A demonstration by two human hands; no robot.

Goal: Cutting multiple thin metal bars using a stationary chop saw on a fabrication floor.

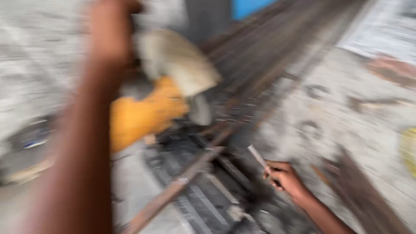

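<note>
The picture is heavily motion-blurred. At the left, the person's left hand (pixel 113 32) is raised on the top of a chop saw (pixel 149 110), an orange-bodied machine with a pale guard (pixel 177 58) over its disc; the fingers look wrapped round the handle, though the blur hides the grip itself. The saw stands on a dark base (pixel 195 190) on the concrete floor (pixel 329 112). A long rusty metal bar (pixel 182 186) lies slantwise across that base under the disc, and more such bars (pixel 268 47) run away toward the top right. The bar looks stiff, heavy and rough, best held well back from the blade. At the right, the right hand (pixel 284 177) is closed, its fingers curled on a short thin metal piece (pixel 256 155) that sticks up from the fist, just beside the base. Such a piece would be light and rigid, with possibly sharp cut ends
</note>
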